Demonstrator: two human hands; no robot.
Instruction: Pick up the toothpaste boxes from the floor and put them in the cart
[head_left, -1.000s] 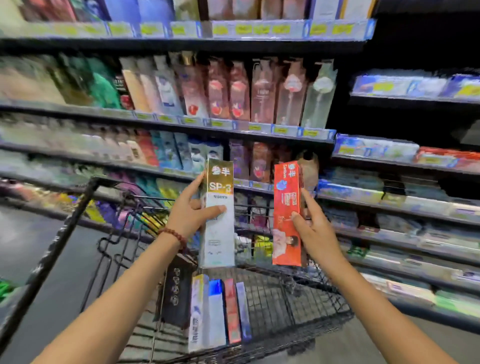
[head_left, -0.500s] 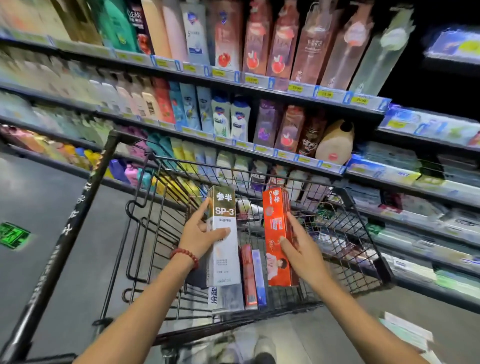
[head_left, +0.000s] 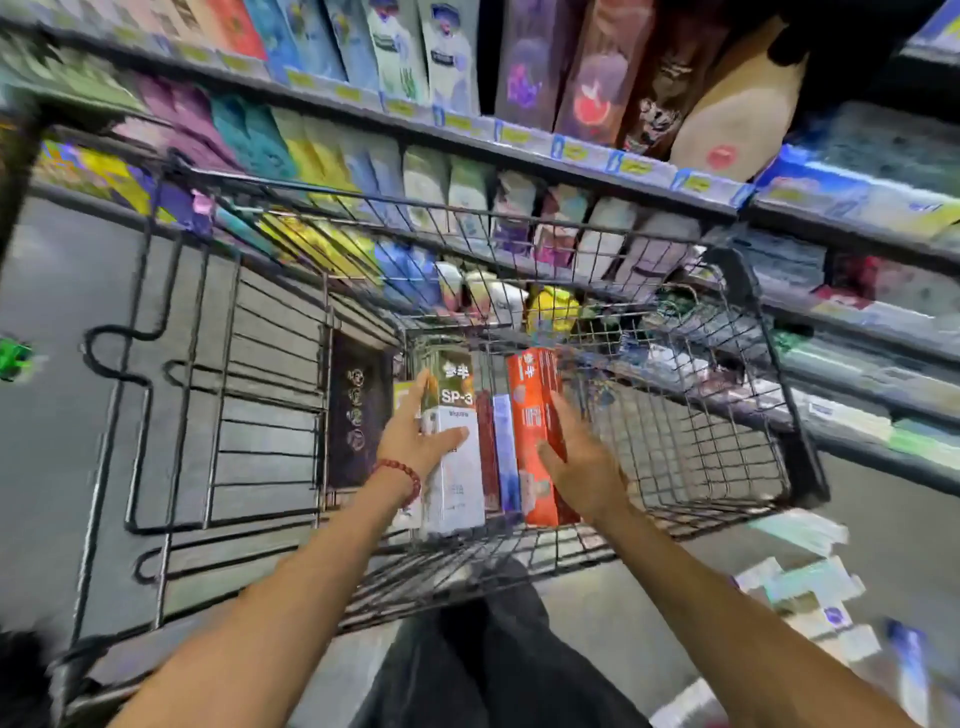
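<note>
Frame center: left hand (head_left: 415, 441) fingers clamp SP-3 box (head_left: 457, 447), right hand (head_left: 582, 467) fingers clamp orange box (head_left: 535, 441), both lengthwise w/ boxes already in cart (head_left: 727, 415).

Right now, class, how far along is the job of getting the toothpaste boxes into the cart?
Done: slim boxes already lie in the cart. In hand: left hand holds the SP-3 box, right hand the orange box, both low inside. Left: blurred boxes on the floor.
</note>
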